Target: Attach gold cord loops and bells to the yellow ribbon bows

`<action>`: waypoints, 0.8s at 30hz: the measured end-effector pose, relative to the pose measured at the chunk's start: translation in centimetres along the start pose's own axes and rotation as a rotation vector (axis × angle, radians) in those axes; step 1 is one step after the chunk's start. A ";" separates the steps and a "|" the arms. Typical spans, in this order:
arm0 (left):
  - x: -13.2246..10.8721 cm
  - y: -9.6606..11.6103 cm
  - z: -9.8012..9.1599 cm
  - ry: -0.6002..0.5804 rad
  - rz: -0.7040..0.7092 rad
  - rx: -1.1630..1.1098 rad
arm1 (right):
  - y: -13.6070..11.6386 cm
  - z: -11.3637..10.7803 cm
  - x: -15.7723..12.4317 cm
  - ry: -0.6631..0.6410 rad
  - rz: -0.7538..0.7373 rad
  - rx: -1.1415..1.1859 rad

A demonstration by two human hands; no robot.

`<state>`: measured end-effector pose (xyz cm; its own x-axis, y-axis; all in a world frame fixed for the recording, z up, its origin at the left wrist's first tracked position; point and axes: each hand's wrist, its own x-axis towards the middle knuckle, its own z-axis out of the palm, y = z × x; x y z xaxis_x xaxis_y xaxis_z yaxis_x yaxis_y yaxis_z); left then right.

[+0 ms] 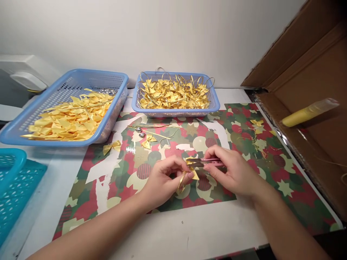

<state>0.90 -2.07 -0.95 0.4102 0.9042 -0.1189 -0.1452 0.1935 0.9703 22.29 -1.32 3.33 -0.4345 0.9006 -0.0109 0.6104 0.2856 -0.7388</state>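
Between the thumb and fingers of my left hand (168,178) is a yellow ribbon bow (195,174), with a loop of gold cord (182,182) hanging beside the thumb. My right hand (230,169) grips a small pair of thread snips (199,162) with pinkish handles. Its blades reach left over the bow, close to my left fingertips. Whether they touch the cord, I cannot tell. Just beyond my hands lie a loose yellow bow (149,141), small silver bells (140,133) and several gold cord pieces (154,126).
A blue basket (173,115) of corded bows stands at the back. Another blue basket (94,141) at the left holds plain bows and silver bells. A teal basket (24,187) sits nearer. At the right is a cardboard box (311,72) with a yellow tube (303,113). Patterned paper (121,169) covers the table.
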 end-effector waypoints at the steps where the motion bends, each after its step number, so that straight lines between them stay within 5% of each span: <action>1: 0.0 0.0 0.0 0.015 0.001 0.010 | 0.0 0.0 0.0 0.004 0.000 -0.023; 24: 0.1 -0.1 0.2 0.041 -0.003 0.102 | -0.2 0.4 -0.1 0.161 -0.096 -0.252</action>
<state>1.15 -2.11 -1.05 0.3727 0.9190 -0.1284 -0.0512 0.1585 0.9860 21.90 -1.58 3.19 -0.3999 0.9003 0.1720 0.7255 0.4256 -0.5409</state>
